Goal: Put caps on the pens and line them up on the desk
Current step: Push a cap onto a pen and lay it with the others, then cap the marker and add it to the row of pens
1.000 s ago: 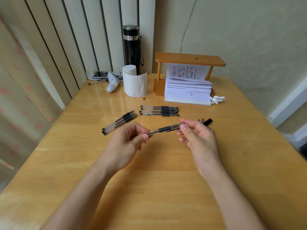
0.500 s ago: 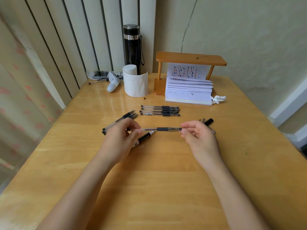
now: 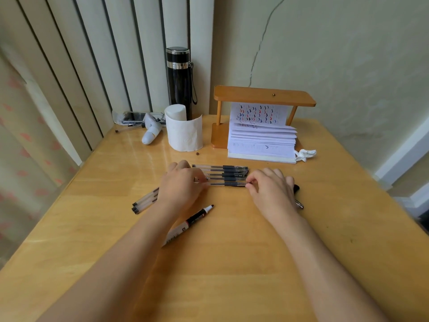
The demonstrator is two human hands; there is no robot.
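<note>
I am pinching a clear pen [image 3: 228, 183] at both ends: my left hand [image 3: 180, 185] is closing its fingertips on the left end, my right hand [image 3: 271, 189] on the capped right end. The pen is lying flat on the desk [image 3: 232, 263], nearest me in a row of pens [image 3: 220, 171] lined up side by side. A white marker [image 3: 188, 225] is lying at an angle below my left wrist, and loose pens [image 3: 145, 202] are resting to its left.
</note>
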